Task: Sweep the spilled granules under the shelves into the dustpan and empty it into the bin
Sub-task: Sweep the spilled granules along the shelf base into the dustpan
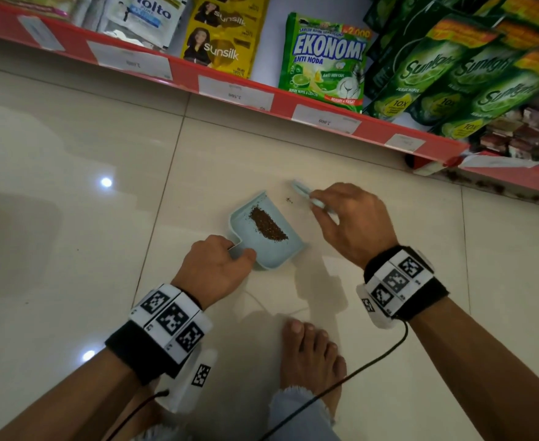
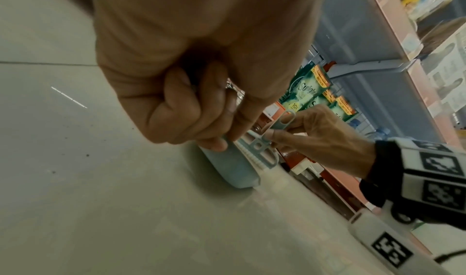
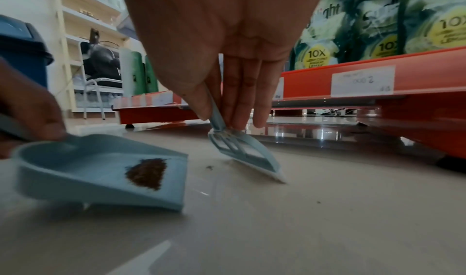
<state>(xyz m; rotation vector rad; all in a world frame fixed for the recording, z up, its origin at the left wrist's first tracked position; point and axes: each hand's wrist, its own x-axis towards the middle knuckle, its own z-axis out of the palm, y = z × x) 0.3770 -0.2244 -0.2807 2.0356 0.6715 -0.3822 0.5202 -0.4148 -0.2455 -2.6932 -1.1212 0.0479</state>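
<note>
A small light-blue dustpan (image 1: pixel 277 249) sits on the tiled floor with a heap of dark brown granules (image 1: pixel 268 224) in it. My left hand (image 1: pixel 217 265) grips its handle at the near left; the dustpan (image 2: pixel 227 169) shows under my curled fingers in the left wrist view. My right hand (image 1: pixel 351 218) pinches the handle of a small light-blue brush (image 1: pixel 303 192), whose white bristle edge (image 3: pixel 267 171) touches the floor just right of the dustpan (image 3: pixel 100 169). A few stray granules (image 1: pixel 289 200) lie between brush and pan mouth.
A red shelf edge (image 1: pixel 262 97) with price tags runs across the back, stocked with sachets and green detergent pouches (image 1: pixel 322 62). A blue bin (image 3: pixel 20 50) stands at the far left in the right wrist view. My bare foot (image 1: pixel 312 354) is just behind the dustpan.
</note>
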